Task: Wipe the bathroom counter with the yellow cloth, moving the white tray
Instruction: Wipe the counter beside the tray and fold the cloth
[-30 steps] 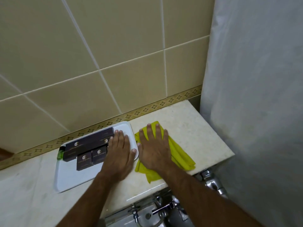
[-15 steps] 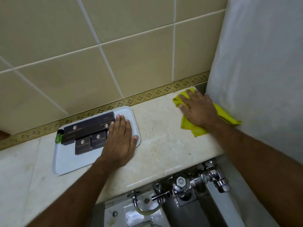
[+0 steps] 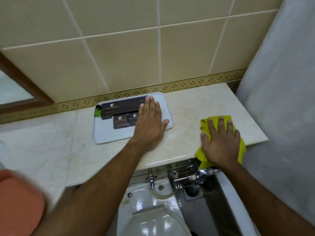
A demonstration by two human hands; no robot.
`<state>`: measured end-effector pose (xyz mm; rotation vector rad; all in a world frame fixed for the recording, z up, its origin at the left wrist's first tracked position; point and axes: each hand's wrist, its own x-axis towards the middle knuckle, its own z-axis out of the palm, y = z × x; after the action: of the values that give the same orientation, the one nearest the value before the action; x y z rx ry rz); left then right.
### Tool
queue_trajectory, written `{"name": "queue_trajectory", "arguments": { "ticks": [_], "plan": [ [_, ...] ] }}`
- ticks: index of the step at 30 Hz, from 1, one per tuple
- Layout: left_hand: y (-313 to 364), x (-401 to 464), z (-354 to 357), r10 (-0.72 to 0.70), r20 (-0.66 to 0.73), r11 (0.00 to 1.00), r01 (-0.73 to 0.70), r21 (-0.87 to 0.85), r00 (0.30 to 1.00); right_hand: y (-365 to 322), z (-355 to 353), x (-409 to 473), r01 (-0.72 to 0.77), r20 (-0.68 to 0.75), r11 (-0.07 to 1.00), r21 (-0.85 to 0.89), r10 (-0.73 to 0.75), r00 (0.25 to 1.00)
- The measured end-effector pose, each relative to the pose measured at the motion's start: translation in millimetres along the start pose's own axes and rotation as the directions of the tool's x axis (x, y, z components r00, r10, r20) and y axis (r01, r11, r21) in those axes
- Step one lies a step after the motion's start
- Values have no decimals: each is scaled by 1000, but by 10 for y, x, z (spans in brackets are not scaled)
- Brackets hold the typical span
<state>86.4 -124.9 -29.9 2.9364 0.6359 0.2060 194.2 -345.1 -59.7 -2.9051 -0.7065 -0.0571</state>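
On the pale marble desk (image 3: 187,109), the left hand (image 3: 150,123) lies flat, fingers spread, on the white rectangular plastic tray (image 3: 109,135) of dark boxes (image 3: 121,121); at three o'clock, the right hand (image 3: 219,142), grip open-palmed, presses the crumpled yellow cloth (image 3: 207,121) at the front edge.

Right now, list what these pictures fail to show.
Head view only:
- Print on the dark boxes: too small to read.
- Green item: mostly behind the boxes.
- Part of the tray: under the left hand.
- Cloth: mostly under the right hand.
- Orange object: blurred, cut off.
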Motion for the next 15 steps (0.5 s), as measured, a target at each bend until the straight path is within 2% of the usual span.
{"name": "queue_trajectory", "arguments": {
  "ticks": [2, 5, 10, 12, 15],
  "plan": [
    [-252, -316, -151, -72, -24, 997, 72, -29, 997, -252, 27, -169, 29, -2, 999, 26, -29, 1000],
    [-895, -947, -405, -295, -35, 955, 295, -3, 955, -734, 72, -436, 72, 16, 997, 35, -73, 997],
    [-1974, -2277, -779, -635, -66, 772, 635, -22, 770, -1854, 160, -1014, 131, 41, 985, 112, -136, 990],
    [-2241, -2637, -815, -704, -46, 708, 706, 23, 708, -2317, 199, -1242, 162, 56, 976, 144, -171, 984],
    [-2440, -2877, -694, -731, 27, 682, 730, 52, 682, -2952, 259, -1489, 273, 77, 949, 159, -288, 955]
  ]
}}
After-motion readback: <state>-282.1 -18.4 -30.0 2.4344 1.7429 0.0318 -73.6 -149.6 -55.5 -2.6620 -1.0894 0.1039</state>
